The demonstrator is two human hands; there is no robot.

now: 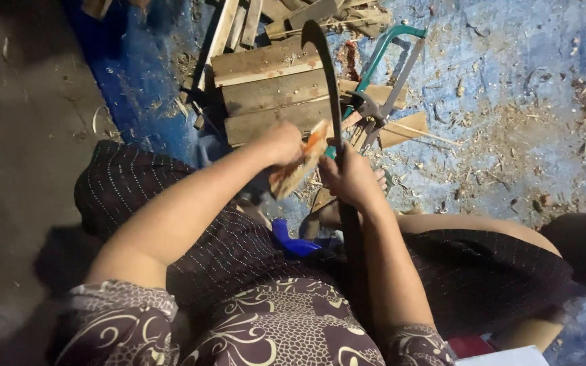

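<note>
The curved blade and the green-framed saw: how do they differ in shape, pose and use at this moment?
The curved blade is dark, one long piece hooked at its tip; the green-framed saw is an open frame. The curved blade stands up from the lap, gripped by the right hand, beside the wood piece in the left hand; the green-framed saw lies untouched on the blue sheet. Both are cutting tools among wood scraps.
</note>
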